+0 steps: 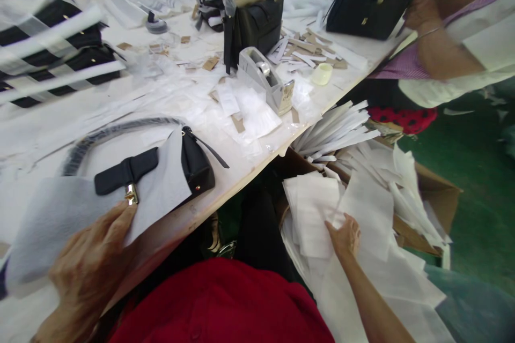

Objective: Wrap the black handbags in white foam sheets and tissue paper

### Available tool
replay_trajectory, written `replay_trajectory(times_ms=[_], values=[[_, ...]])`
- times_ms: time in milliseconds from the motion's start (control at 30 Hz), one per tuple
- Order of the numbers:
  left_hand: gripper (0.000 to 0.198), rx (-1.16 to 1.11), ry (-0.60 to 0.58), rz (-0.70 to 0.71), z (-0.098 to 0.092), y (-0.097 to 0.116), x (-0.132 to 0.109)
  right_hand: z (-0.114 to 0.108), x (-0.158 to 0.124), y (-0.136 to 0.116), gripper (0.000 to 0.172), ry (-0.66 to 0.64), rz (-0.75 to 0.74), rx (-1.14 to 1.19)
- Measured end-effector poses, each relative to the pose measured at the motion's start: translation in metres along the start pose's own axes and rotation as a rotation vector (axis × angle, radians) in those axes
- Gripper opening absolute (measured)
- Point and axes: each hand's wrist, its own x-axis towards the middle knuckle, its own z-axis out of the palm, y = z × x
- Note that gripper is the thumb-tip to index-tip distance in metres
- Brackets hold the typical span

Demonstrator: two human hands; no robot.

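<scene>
A black handbag (197, 166) lies on the table edge at left, its handle (96, 136) wrapped in clear film. A thin white sheet (161, 182) covers much of its front, and the dark flap strap with a gold clasp (131, 193) rests over that sheet. My left hand (92, 262) lies on the bag with fingers stretched, the fingertips touching just below the clasp. Down at the right, below table height, my right hand (346, 233) is among loose white packing sheets (317, 209). Its thumb and curled fingers grip a sheet; part of the fingers is hidden.
A grey tape dispenser (261, 77) and a standing dark handbag (257, 27) are mid-table, near cardboard scraps (309, 51). Wrapped black bags (60, 53) are stacked at left. A cardboard box (438, 193) holds white strips. At upper right, a co-worker's hands (426, 5) are beside another black handbag (366, 8).
</scene>
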Motion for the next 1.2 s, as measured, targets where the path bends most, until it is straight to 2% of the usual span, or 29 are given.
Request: replay_trajectory(times_ms=[100, 267, 367, 533, 733, 833, 900, 967, 1033, 1133, 1167, 1200], values=[[0.077, -0.031, -0.047, -0.053, -0.001, 0.001, -0.003, 0.001, 0.015, 0.011, 0.075, -0.024, 0.074, 0.023], [0.076, -0.043, -0.019, -0.019, 0.009, -0.006, -0.006, -0.006, 0.030, 0.025, 0.041, -0.139, 0.105, 0.031], [0.068, -0.018, 0.024, 0.033, 0.013, -0.008, -0.004, -0.015, 0.023, 0.026, 0.031, -0.168, 0.094, 0.028], [0.036, 0.040, 0.149, 0.112, 0.014, -0.005, 0.000, -0.027, -0.001, 0.017, 0.023, -0.160, 0.025, 0.043], [0.036, -0.019, 0.180, 0.117, 0.015, -0.004, 0.002, -0.039, -0.010, -0.006, 0.025, -0.095, -0.085, 0.124], [0.037, -0.104, 0.184, 0.092, 0.014, -0.006, 0.001, -0.055, -0.005, -0.039, 0.037, -0.109, -0.091, 0.219], [0.037, -0.154, 0.196, 0.052, 0.012, -0.009, 0.000, -0.072, -0.005, -0.076, 0.042, -0.132, -0.122, 0.341], [0.032, -0.187, 0.210, -0.010, 0.011, -0.013, 0.000, -0.091, -0.013, -0.124, 0.040, -0.132, -0.217, 0.478], [0.028, -0.221, 0.221, -0.084, 0.009, -0.017, -0.001, -0.108, -0.029, -0.179, 0.035, -0.104, -0.386, 0.600], [0.027, -0.305, 0.233, -0.175, 0.007, -0.024, -0.005, -0.121, -0.062, -0.256, 0.027, -0.105, -0.777, 0.680], [0.028, -0.345, 0.239, -0.198, 0.006, -0.027, -0.007, -0.122, -0.073, -0.275, 0.025, -0.082, -0.849, 0.686], [0.027, -0.390, 0.247, -0.221, 0.005, -0.029, -0.008, -0.122, -0.082, -0.289, 0.023, -0.038, -0.858, 0.696]])
